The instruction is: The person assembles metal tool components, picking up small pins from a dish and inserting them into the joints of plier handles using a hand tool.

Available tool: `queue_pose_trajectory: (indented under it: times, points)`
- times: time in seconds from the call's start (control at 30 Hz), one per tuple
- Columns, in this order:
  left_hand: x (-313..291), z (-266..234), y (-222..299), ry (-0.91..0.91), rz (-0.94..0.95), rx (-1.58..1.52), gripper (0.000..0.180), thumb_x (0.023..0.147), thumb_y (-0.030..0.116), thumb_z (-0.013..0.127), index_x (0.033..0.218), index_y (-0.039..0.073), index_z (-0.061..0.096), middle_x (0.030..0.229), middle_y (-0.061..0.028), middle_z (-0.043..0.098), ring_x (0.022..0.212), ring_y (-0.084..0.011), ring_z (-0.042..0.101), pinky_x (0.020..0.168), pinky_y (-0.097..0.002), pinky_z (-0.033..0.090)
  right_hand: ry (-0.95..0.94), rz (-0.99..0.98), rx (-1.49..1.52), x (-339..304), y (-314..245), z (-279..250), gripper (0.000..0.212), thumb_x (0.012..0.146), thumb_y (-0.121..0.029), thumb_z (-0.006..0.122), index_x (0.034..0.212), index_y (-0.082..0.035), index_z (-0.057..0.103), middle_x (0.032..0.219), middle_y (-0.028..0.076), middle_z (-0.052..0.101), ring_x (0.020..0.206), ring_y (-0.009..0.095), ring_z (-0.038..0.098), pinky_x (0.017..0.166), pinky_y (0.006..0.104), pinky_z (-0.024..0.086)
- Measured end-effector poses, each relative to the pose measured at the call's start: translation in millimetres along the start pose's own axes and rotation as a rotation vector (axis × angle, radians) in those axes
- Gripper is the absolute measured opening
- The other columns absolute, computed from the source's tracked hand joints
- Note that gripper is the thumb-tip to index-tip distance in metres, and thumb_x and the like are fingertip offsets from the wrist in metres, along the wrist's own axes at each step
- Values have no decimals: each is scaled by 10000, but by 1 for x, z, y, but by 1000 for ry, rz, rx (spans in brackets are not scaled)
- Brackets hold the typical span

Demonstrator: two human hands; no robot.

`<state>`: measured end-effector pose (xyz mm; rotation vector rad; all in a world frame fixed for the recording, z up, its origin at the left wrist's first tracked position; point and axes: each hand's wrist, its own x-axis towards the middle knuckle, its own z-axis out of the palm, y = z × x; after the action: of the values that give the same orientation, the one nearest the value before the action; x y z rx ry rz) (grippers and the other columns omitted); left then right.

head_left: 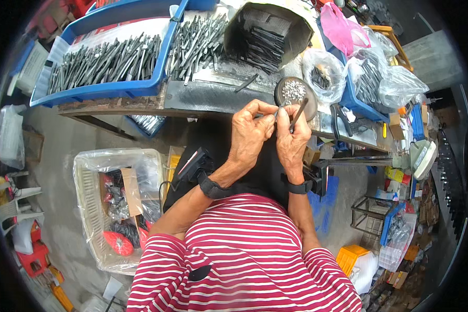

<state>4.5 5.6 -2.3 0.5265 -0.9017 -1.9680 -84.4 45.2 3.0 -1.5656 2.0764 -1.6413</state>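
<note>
Both of my hands meet just in front of the workbench edge, fingertips almost touching. My right hand (292,140) is closed around a dark slim rod (299,115), which slants up between its fingers. With thumb and forefinger pressed together, my left hand (251,132) pinches at a spot beside it; whatever is in that pinch is too small to make out. Right behind the fingers sits a round dark dish (280,93) with many small silvery pieces (294,89) in it. A single dark rod (246,83) lies on the bench left of the dish.
Blue trays (99,92) of dark rods line the bench (203,98), beside a loose pile (195,44) and an open carton (296,31). Pliers (341,122) and plastic bags (403,83) lie at the right. A lined crate (83,208) stands on the floor at left.
</note>
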Motion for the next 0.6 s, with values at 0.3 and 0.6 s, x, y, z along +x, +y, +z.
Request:
queue_pose_trajectory:
  times: [0.3, 0.6]
  points:
    - [1, 0, 0, 43, -7, 45, 98, 797, -1, 508, 889, -12, 539, 614, 33, 477, 521, -15, 398, 458, -144, 318, 76, -126, -127, 4, 6, 14, 130, 784, -25, 463, 669, 2, 408, 570, 156, 418, 500, 330, 432, 464, 382, 342]
    - [5, -10, 10, -1, 38, 90, 103, 797, 24, 515, 889, -18, 538, 607, 27, 476, 510, -22, 397, 450, -152, 317, 5, 50, 39, 5, 0, 17, 264, 860, -124, 455, 633, 7, 421, 537, 67, 393, 503, 109, 354, 456, 307, 329]
